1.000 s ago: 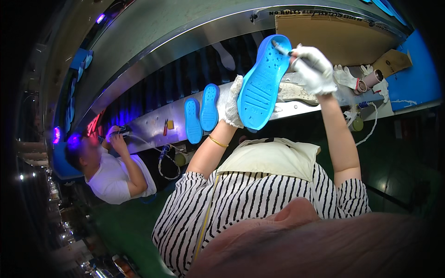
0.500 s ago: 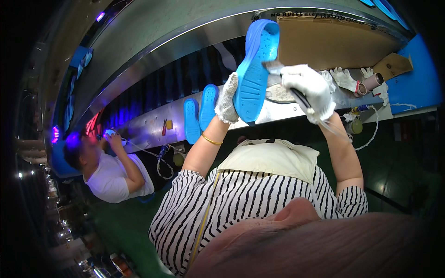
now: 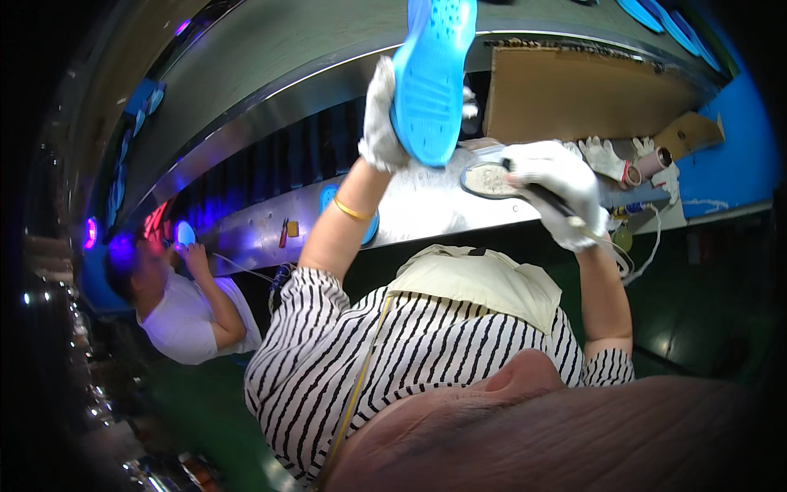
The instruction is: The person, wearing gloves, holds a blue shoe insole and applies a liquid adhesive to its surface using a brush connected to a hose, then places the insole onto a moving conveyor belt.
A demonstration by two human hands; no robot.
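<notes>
My gloved left hand (image 3: 381,123) is closed around a bright blue shoe sole (image 3: 430,102), raised over the far side of the bench. The sole's ribbed and dotted inner face shows, and the top of the picture cuts off its upper end. In my gloved right hand (image 3: 561,187) is a brush with a dark handle (image 3: 548,202); I cannot make out its bristles. That hand is beside a shallow oval dish (image 3: 474,190) of whitish material on the metal bench. Another blue sole (image 3: 371,230) lies on the bench, partly hidden behind my left forearm.
A cardboard sheet (image 3: 590,97) stands behind the bench. White gloves (image 3: 605,157) and a pinkish tube (image 3: 653,163) lie at the right. Small red-handled pliers (image 3: 284,234) and a yellow block (image 3: 293,229) lie left of my arm. A co-worker (image 3: 193,316) works at the far left.
The held blue sole has moved up and slightly left, away from the brush. My right hand has shifted slightly down, and the oval dish is more exposed. My left forearm now covers more of the bench soles.
</notes>
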